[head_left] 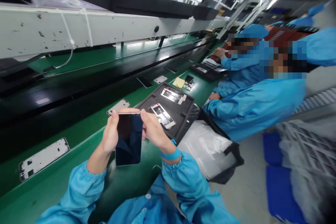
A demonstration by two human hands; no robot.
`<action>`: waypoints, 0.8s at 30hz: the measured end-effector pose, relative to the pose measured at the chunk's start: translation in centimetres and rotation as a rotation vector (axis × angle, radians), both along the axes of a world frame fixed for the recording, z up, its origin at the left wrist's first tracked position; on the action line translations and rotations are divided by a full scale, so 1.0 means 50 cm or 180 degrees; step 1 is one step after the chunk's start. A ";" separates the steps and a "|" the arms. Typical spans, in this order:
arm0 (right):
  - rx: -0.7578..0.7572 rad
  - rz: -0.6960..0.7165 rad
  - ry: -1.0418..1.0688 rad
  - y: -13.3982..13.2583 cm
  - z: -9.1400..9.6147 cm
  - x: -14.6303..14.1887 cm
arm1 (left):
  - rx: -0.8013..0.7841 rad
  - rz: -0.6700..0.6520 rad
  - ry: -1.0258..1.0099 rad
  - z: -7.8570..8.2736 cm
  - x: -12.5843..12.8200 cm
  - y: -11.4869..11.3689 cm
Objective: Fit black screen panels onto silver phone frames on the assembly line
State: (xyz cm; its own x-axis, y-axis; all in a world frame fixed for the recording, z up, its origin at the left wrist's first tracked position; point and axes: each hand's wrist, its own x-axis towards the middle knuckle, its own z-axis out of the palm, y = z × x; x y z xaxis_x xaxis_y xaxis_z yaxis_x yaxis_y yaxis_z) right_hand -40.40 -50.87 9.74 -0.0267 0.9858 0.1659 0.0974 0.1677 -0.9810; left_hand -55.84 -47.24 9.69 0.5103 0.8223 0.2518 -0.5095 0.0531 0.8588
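Observation:
Between my two hands is a phone (128,143) with a dark, glossy screen facing me, held above the green bench. My left hand (110,133) grips its upper left edge, the thumb at the corner. At the upper right corner, my right hand (153,127) has its thumb on the top edge and its other fingers partly hidden behind. A blue band circles the right wrist. Just beyond the hands lies a pale phone frame (119,106). Another white phone frame (43,159) lies on the bench to the left.
A black tray (181,110) holds white phone parts (163,116) right of my hands. Beside it is a bag of clear plastic (206,147). A dark conveyor belt (86,91) runs beyond the bench edge. Co-workers in blue (257,101) sit to the right. A white beam (105,29) crosses above.

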 end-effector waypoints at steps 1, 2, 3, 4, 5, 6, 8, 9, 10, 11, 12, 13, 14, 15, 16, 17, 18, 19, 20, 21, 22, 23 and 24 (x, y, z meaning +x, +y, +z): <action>0.0008 -0.0011 0.0057 -0.005 0.007 0.003 | 0.0123 0.0130 0.0112 0.002 0.000 -0.007; 0.0047 -0.0050 0.0096 -0.010 0.013 0.005 | 0.0252 0.0299 0.0227 0.004 0.002 -0.014; 0.0088 -0.0077 0.0099 -0.014 0.018 0.005 | 0.0365 0.0490 0.0336 0.004 0.005 -0.020; 0.0127 -0.0088 0.0066 -0.015 0.021 0.004 | 0.0468 0.0701 0.0431 0.003 0.008 -0.023; 0.0174 -0.0091 0.0025 -0.012 0.023 0.002 | 0.0561 0.0911 0.0506 0.001 0.012 -0.023; 0.0226 -0.0085 -0.0001 -0.008 0.022 0.001 | 0.0620 0.1134 0.0541 -0.001 0.016 -0.020; 0.0327 -0.0067 0.0036 0.004 0.012 -0.002 | 0.0529 0.1556 0.0432 -0.003 0.020 -0.001; 0.0314 0.0006 0.0069 0.007 0.003 -0.002 | 0.0369 0.1703 0.0285 -0.002 0.018 0.012; 0.0226 0.0171 0.0088 0.008 -0.008 -0.002 | 0.0158 0.1785 0.0099 0.001 0.015 0.026; 0.0070 0.0425 0.0081 0.005 -0.020 -0.001 | -0.0078 0.1810 -0.0095 0.006 0.009 0.039; -0.0111 0.0714 0.0046 0.000 -0.032 0.001 | -0.0287 0.1813 -0.0274 0.013 0.002 0.050; -0.0268 0.0977 -0.0010 -0.008 -0.044 0.002 | -0.0438 0.1813 -0.0408 0.021 -0.005 0.058; -0.0357 0.1161 -0.0073 -0.016 -0.055 0.004 | -0.0547 0.1829 -0.0492 0.028 -0.011 0.063; -0.0351 0.1228 -0.0134 -0.024 -0.064 0.005 | -0.0628 0.1852 -0.0538 0.034 -0.014 0.064; -0.0270 0.1184 -0.0201 -0.030 -0.072 0.006 | -0.0690 0.1876 -0.0570 0.039 -0.015 0.062; -0.0149 0.1064 -0.0265 -0.034 -0.079 0.005 | -0.0737 0.1909 -0.0598 0.041 -0.014 0.059; -0.0040 0.0922 -0.0297 -0.037 -0.086 0.004 | -0.0777 0.1941 -0.0621 0.041 -0.010 0.056; 0.0030 0.0796 -0.0280 -0.037 -0.093 0.001 | -0.0819 0.1974 -0.0639 0.040 -0.006 0.052; 0.0059 0.0684 -0.0217 -0.036 -0.100 -0.003 | -0.0855 0.2013 -0.0655 0.038 -0.001 0.050; 0.0048 0.0601 -0.0126 -0.033 -0.107 -0.007 | -0.0874 0.2049 -0.0666 0.035 0.004 0.048; -0.0002 0.0551 -0.0024 -0.029 -0.115 -0.011 | -0.0865 0.2083 -0.0677 0.032 0.008 0.047; -0.0073 0.0523 0.0077 -0.025 -0.123 -0.015 | -0.0820 0.2121 -0.0695 0.029 0.011 0.048; -0.0142 0.0504 0.0159 -0.019 -0.130 -0.019 | -0.0756 0.2172 -0.0725 0.027 0.013 0.050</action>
State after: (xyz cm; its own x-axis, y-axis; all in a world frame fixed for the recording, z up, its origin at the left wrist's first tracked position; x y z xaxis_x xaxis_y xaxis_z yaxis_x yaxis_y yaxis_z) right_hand -41.35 -51.83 3.26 -0.1751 0.9763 0.1270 0.0242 0.1332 -0.9908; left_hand -55.18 -44.75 11.02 -0.1746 0.9824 0.0669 -0.6591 -0.1671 0.7333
